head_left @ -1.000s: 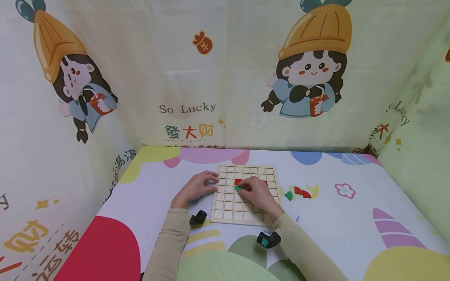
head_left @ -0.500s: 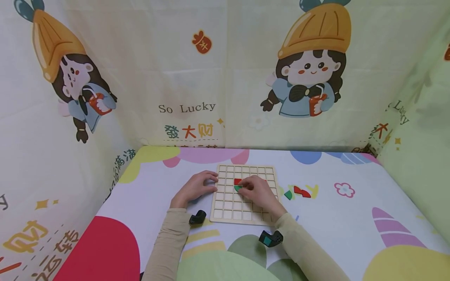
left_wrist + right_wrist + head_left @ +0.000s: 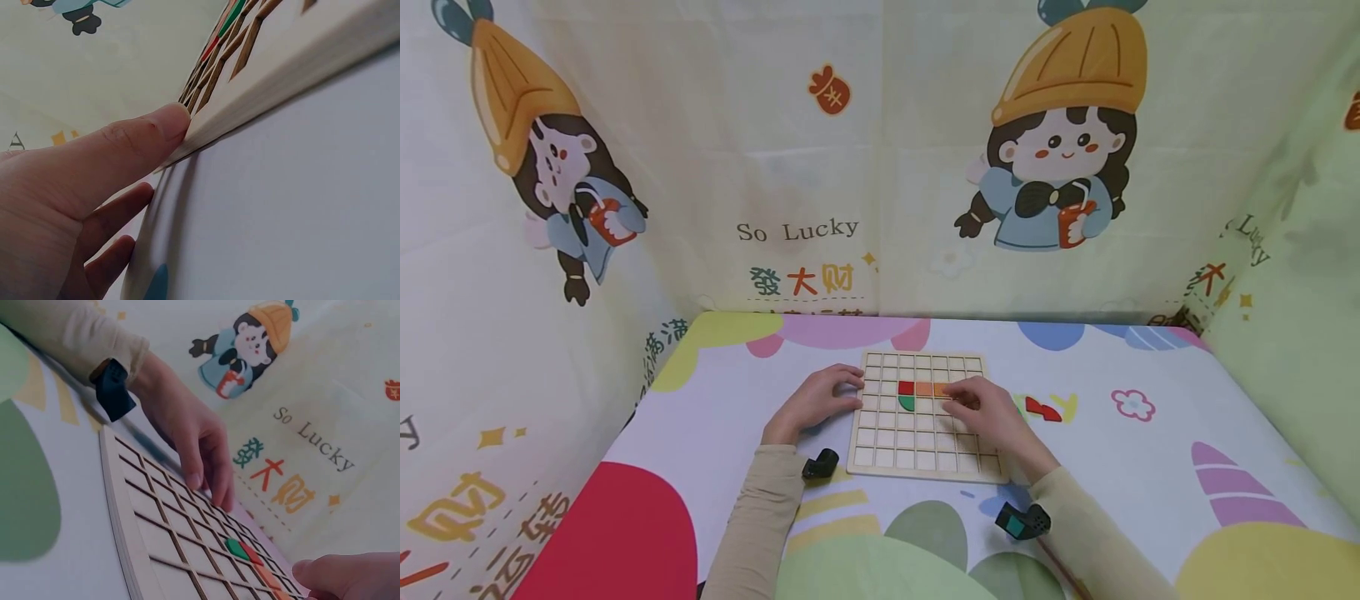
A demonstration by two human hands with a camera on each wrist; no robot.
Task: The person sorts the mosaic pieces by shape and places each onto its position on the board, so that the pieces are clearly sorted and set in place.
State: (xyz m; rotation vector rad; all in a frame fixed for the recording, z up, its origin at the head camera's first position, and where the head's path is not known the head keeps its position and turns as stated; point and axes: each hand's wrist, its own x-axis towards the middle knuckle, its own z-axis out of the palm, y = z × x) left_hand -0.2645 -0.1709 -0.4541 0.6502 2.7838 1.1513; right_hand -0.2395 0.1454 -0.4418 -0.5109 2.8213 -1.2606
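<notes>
A wooden grid board (image 3: 895, 458) lies on the table. In its cells sit a red square piece (image 3: 906, 388), a green rounded piece (image 3: 907, 403) below it, and orange pieces (image 3: 924, 389) to the right. My left hand (image 3: 820, 400) rests at the board's left edge; in the left wrist view its thumb (image 3: 165, 125) touches the rim. My right hand (image 3: 992, 412) hovers over the board's right part, fingertips close to the last visible orange piece, thumb and forefinger apart. I see nothing held in it. It hides the cells beneath.
Loose red pieces (image 3: 1043, 409) lie on the table right of the board. The patterned cloth (image 3: 1112, 467) covers the table, and printed curtains (image 3: 910, 183) stand behind and at both sides. A black wrist camera (image 3: 822, 464) sits on the left wrist.
My right hand has moved right across the board, uncovering the orange pieces beside the red one. It now covers the spot where a loose green piece lay. My left hand stays put.
</notes>
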